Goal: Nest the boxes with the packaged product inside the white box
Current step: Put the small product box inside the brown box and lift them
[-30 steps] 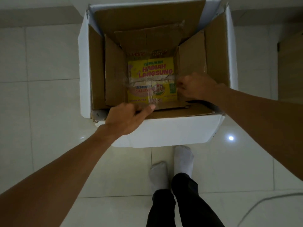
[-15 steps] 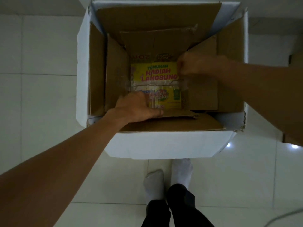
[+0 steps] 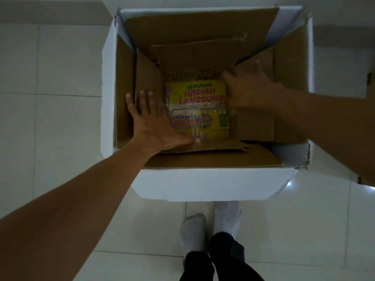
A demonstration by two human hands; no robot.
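Note:
A large white box [image 3: 203, 185] stands open on the floor in front of me. Inside it sits a smaller brown cardboard box [image 3: 203, 55] with its flaps up. At the bottom of that lies a yellow packaged product [image 3: 203, 98] wrapped in clear plastic. My left hand [image 3: 150, 122] rests flat, fingers spread, against the brown box's left flap, its thumb on the near flap. My right hand [image 3: 247, 90] reaches in from the right, blurred, touching the brown box's right flap beside the package. Whether it grips anything is unclear.
Pale tiled floor [image 3: 50, 118] surrounds the white box. My feet in white socks [image 3: 211, 226] stand just in front of its near wall. A dark object edge [image 3: 370, 82] shows at the far right.
My left hand has slid from the near flap to the left flap and spread flat. My right hand stayed at the right flap beside the package. The view moved closer over the box.

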